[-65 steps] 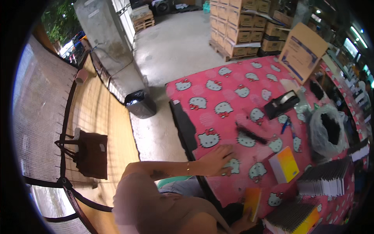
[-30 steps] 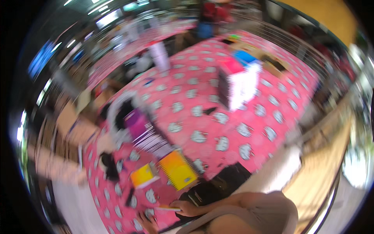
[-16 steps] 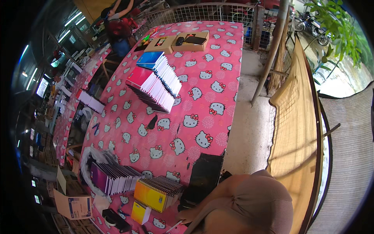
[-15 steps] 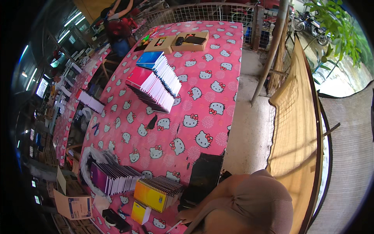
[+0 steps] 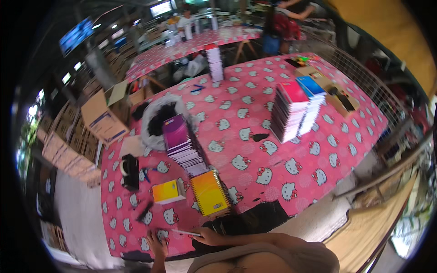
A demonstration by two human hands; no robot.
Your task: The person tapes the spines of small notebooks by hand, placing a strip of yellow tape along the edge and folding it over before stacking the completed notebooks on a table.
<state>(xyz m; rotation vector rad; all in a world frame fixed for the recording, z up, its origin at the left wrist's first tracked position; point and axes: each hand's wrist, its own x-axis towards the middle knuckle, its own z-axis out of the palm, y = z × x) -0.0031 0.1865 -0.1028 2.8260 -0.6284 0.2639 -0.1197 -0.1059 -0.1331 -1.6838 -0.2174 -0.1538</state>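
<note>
My right hand [image 5: 210, 237] is closed around a slim pale strip [image 5: 185, 232] at the table's near edge, its tip pointing left. My left hand [image 5: 157, 245] rests at the same edge with its fingers apart and nothing in them. Beyond my right hand stands a stack of yellow spiral notebooks [image 5: 210, 194], with a small yellow-and-white block of paper [image 5: 167, 192] to its left. A blurred dark object [image 5: 145, 212] lies just past my left hand. Next to my right forearm a black sheet [image 5: 252, 222] covers the table edge.
Purple spiral notebooks [image 5: 177, 134] stand behind the yellow ones, beside a plastic bag of black pieces [image 5: 159, 119]. Left are a black tape dispenser [image 5: 130, 173] and blue-handled pliers [image 5: 145, 175]. Red notebooks [image 5: 289, 109] and blue ones [image 5: 312, 98] stand farther right. Cartons [image 5: 102, 119] sit left.
My view has swung left, so the table appears turned and more of its left side shows. My left hand has come into view. My right hand still holds the pale strip.
</note>
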